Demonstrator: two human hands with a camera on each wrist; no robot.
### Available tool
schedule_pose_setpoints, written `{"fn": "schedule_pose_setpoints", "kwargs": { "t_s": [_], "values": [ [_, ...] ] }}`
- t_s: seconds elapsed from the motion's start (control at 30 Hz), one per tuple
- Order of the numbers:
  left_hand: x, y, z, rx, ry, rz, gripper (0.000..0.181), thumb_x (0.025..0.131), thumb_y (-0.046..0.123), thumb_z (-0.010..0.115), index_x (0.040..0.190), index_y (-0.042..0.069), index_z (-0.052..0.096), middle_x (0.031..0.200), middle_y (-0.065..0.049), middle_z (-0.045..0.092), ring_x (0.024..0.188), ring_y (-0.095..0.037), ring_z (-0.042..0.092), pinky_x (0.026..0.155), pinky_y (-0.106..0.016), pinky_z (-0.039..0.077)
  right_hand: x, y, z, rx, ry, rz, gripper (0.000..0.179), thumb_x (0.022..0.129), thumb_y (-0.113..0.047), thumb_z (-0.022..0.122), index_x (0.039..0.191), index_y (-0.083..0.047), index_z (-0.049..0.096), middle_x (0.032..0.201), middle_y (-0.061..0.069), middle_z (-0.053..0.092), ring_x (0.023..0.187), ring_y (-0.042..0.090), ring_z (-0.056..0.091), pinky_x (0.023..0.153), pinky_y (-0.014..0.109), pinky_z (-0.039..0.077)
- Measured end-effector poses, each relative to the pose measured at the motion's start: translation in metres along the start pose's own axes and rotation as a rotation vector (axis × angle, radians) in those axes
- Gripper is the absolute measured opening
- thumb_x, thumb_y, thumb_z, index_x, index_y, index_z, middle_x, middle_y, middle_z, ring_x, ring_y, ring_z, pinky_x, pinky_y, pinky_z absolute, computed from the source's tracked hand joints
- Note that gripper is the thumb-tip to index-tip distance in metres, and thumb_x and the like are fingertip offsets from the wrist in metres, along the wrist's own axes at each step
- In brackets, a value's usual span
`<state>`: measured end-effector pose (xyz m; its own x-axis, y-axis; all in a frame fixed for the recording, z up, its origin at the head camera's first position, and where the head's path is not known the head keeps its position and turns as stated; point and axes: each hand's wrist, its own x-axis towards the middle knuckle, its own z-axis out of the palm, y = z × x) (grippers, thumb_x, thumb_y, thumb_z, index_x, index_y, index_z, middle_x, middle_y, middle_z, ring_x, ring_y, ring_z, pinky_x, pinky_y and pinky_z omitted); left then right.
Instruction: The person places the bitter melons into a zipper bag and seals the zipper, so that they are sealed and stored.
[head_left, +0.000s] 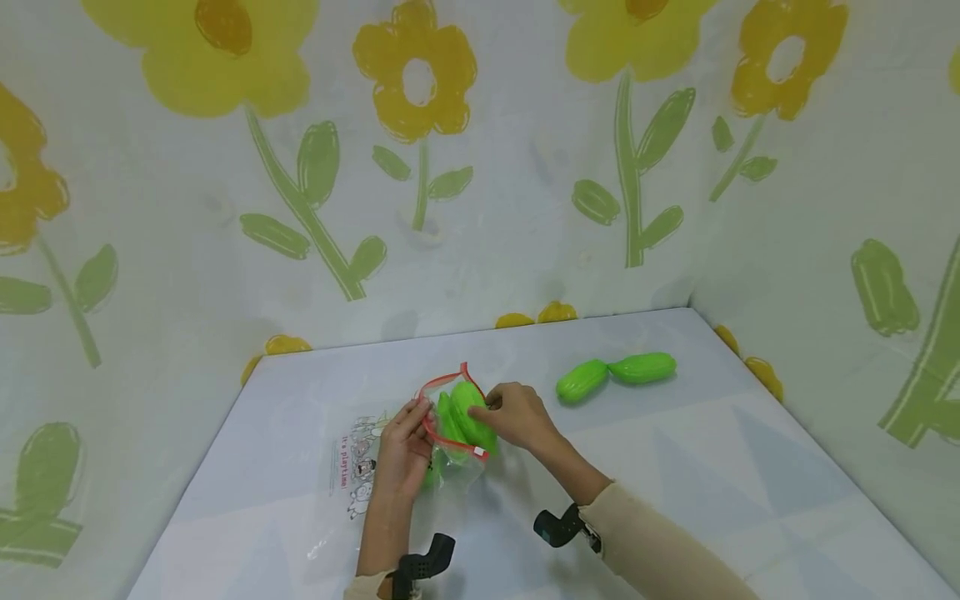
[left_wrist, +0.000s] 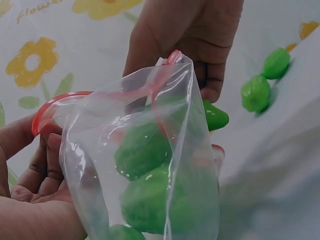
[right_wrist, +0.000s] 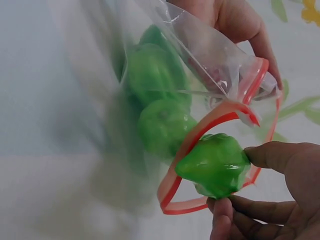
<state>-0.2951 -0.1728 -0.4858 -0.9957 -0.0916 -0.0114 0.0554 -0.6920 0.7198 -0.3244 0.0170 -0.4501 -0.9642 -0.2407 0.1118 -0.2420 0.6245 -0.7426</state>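
My left hand (head_left: 405,450) pinches the red-edged rim of a clear zip bag (head_left: 463,477), whose mouth stands open. Inside the bag, seen through the plastic, are several green toy vegetables (left_wrist: 152,200), one above another in the left wrist view. At the bag's mouth, my right hand (head_left: 521,414) grips one more green toy vegetable (right_wrist: 215,165) between thumb and fingers. Its pointed end lies within the red rim in the right wrist view. A white slider (head_left: 479,452) sits on the red zip.
Two green toy vegetables lie end to end on the table at the right, a left one (head_left: 581,381) and a right one (head_left: 642,368). Clear plastic with printed cartoon drawings (head_left: 363,467) lies left of my left hand. A flower-patterned wall (head_left: 487,267) rises behind the table.
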Motion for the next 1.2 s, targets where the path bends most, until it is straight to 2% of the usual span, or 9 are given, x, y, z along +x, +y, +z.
{"fn": "schedule_pose_setpoints", "kwargs": {
  "t_s": [0.23,0.43,0.6,0.83,0.93,1.0,1.13,1.2],
  "values": [
    [-0.001,-0.001,-0.001,0.008,-0.028,-0.004,0.008,0.1,0.005,0.059,0.093,0.007,0.063,0.082,0.0,0.064,0.069,-0.006,0.061,0.065,-0.016,0.051,0.0,0.0,0.001,0.015,-0.001,0.007,0.039,0.088,-0.038,0.076,0.102,-0.002,0.073,0.092,0.005,0.071,0.081,0.018,0.065,0.065,0.032,0.053],
    [0.0,-0.003,0.0,0.046,-0.021,0.0,0.011,0.101,0.003,0.056,0.093,0.007,0.063,0.083,0.0,0.065,0.069,-0.006,0.06,0.065,-0.017,0.051,0.002,0.005,-0.006,-0.005,0.029,0.017,0.037,0.088,-0.036,0.077,0.102,-0.001,0.074,0.091,0.005,0.071,0.08,0.018,0.064,0.065,0.033,0.053],
    [0.001,-0.003,0.001,0.068,-0.024,-0.01,0.009,0.101,0.003,0.055,0.095,0.007,0.06,0.081,0.0,0.064,0.066,-0.006,0.059,0.064,-0.018,0.05,0.004,0.009,-0.004,-0.014,0.032,0.009,0.035,0.089,-0.035,0.076,0.099,-0.002,0.074,0.089,0.004,0.07,0.078,0.017,0.064,0.064,0.032,0.052],
    [0.001,-0.004,-0.002,0.052,-0.059,0.002,0.01,0.101,0.003,0.057,0.093,0.008,0.062,0.076,0.0,0.063,0.065,-0.006,0.059,0.063,-0.016,0.05,0.007,0.003,0.003,0.038,0.002,0.064,0.037,0.089,-0.041,0.074,0.099,-0.005,0.074,0.094,0.004,0.07,0.086,0.02,0.065,0.071,0.037,0.054],
    [0.0,-0.004,-0.003,0.046,-0.078,0.005,0.01,0.101,0.004,0.057,0.092,0.007,0.062,0.078,0.0,0.064,0.066,-0.006,0.059,0.063,-0.016,0.051,0.008,0.001,0.003,0.077,-0.014,0.097,0.039,0.089,-0.042,0.073,0.101,-0.004,0.073,0.092,0.005,0.07,0.082,0.019,0.065,0.07,0.037,0.054],
    [0.0,-0.004,-0.003,0.047,-0.077,0.002,0.01,0.101,0.004,0.057,0.093,0.007,0.062,0.08,0.0,0.065,0.066,-0.005,0.06,0.063,-0.017,0.051,0.01,0.0,0.003,0.152,-0.036,0.122,0.04,0.09,-0.04,0.073,0.102,-0.001,0.072,0.09,0.006,0.07,0.078,0.019,0.066,0.07,0.038,0.055],
    [0.0,-0.004,-0.001,0.056,-0.049,-0.008,0.008,0.1,0.004,0.058,0.093,0.007,0.062,0.08,0.0,0.065,0.066,-0.006,0.06,0.063,-0.017,0.051,0.012,0.001,0.002,0.302,-0.074,0.17,0.04,0.092,-0.034,0.073,0.105,0.004,0.07,0.088,0.009,0.068,0.073,0.023,0.069,0.07,0.039,0.058],
    [0.0,-0.004,0.0,0.059,-0.039,-0.014,0.009,0.1,0.003,0.057,0.093,0.007,0.062,0.079,-0.001,0.065,0.065,-0.007,0.06,0.063,-0.018,0.051,0.013,0.002,0.001,0.323,-0.079,0.177,0.04,0.092,-0.033,0.073,0.104,0.005,0.069,0.088,0.009,0.068,0.073,0.024,0.07,0.07,0.039,0.059]
  ]
}}
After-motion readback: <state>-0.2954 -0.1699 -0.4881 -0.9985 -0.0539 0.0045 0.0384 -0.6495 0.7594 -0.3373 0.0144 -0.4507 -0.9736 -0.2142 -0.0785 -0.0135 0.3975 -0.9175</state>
